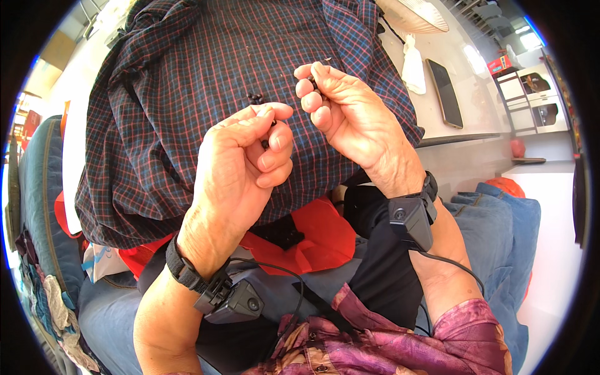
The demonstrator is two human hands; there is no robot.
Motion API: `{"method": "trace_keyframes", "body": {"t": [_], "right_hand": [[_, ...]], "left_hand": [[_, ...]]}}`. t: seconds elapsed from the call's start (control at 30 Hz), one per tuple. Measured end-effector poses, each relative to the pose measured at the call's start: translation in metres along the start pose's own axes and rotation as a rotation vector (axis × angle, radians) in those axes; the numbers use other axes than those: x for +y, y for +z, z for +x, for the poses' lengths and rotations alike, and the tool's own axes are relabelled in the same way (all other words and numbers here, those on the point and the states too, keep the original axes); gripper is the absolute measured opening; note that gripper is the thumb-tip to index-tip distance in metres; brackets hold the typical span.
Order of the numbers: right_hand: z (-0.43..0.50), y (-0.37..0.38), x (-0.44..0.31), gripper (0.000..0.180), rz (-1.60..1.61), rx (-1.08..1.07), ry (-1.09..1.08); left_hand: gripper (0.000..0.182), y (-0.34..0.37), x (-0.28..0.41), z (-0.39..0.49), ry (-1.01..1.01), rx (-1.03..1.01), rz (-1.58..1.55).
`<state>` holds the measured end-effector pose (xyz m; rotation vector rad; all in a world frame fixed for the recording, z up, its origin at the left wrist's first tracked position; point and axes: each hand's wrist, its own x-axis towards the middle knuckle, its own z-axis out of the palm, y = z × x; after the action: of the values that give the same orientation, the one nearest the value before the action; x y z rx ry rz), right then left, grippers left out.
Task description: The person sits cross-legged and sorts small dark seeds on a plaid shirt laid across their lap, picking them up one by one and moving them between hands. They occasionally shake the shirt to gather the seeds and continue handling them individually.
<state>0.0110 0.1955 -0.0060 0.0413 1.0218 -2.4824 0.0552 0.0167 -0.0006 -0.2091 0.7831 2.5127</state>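
Observation:
Small dark round beads or seeds are in both hands, which are raised above a dark plaid cloth point(154, 154) with red and blue lines. My left hand point(248, 150) curls around a few of them, thumb tip against the index finger. Just beyond its fingertips, a small cluster of dark beads or seeds point(255, 99) shows against the cloth. To the right and a little farther away, my right hand point(349, 112) pinches with thumb and index finger, and more of the dark pieces show between its fingers. What the fingertips themselves hold is hidden.
A smartphone point(444, 93) and a crumpled white tissue or bag point(413, 68) lie on the light table at the right. A ribbed translucent dish point(417, 16) stands beyond. Below the cloth is a red bag point(323, 234). Wrist-worn cameras trail black cables across my lap.

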Motion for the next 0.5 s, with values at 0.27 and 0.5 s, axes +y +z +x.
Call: {"method": "trace_keyframes", "body": {"t": [0.27,0.5], "right_hand": [[-0.0006,-0.0027,0.001,0.02,0.039,-0.008,0.045],[-0.001,-0.0019,0.0013,0.026,0.074,-0.031,0.043]], "left_hand": [[0.019,0.0015,0.0001,-0.002,-0.006,0.0,-0.001],[0.019,0.0004,-0.0008,-0.0022,-0.008,0.012,-0.005]]}}
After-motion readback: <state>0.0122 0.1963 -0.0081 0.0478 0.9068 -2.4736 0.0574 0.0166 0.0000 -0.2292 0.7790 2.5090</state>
